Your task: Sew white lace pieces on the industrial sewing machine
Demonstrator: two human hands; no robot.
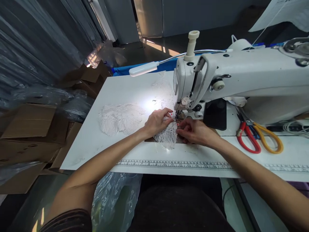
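A piece of white lace (167,135) lies on the white table (96,141) just in front of the needle of a white sewing machine (241,74). My left hand (158,121) rests on the lace's left side, fingers curled and pressing it down beside the presser foot (180,114). My right hand (193,131) pinches the lace's right edge close to the needle. A second heap of white lace (119,117) sits further left on the table, apart from both hands.
A gooseneck lamp (144,68) lights the needle area. Red-handled and yellow-handled scissors (253,135) lie to the right. A printed ruler (173,165) runs along the table's front edge. Cardboard boxes (31,129) and plastic bags stand on the left.
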